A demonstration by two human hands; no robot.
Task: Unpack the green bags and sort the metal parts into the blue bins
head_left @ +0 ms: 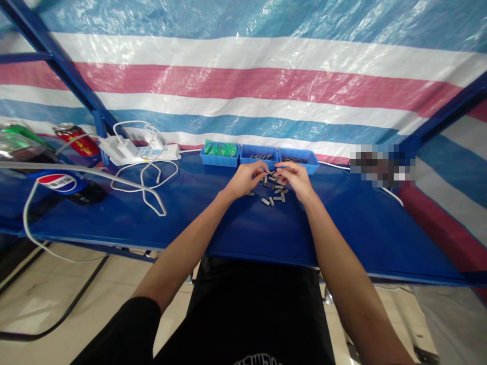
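Observation:
My left hand (246,179) is over the blue table, thumb and fingertips drawn together in a pinch. Facing it is my right hand (296,178), its fingers also bent into a pinch. The fingertips almost meet; whatever small piece is between them is too small and covered to name. Just beneath and in front lie several short grey metal cylinders (277,198), scattered loosely. Behind the hands stand three blue bins in a row: the left bin (218,161) with green plastic packets (220,148), the middle bin (245,160) with metal cylinders, the right bin (312,165) with small dark parts.
On the left are a white power strip (163,153) with tangled white cables (142,190), a Pepsi bottle (72,186) on its side and a red can (78,140). A striped tarp (247,83) hangs behind the table. A blurred patch (380,165) covers something at right.

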